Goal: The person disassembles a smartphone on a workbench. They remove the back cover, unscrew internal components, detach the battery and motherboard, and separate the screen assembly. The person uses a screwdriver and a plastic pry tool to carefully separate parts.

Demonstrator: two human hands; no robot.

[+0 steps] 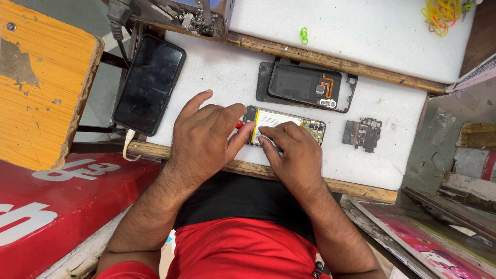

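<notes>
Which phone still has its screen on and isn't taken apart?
The black phone at the left edge of the white mat. Its dark glass is whole, while the opened phone under both hands shows its battery and circuit board.

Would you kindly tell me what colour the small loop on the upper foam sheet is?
Bright green loop, head view.

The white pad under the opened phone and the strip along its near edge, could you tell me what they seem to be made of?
The white pad looks like soft foam sheet: matte, faintly pebbled, smudged. The strip looks like bare wood, brown, worn, chipped.
</notes>
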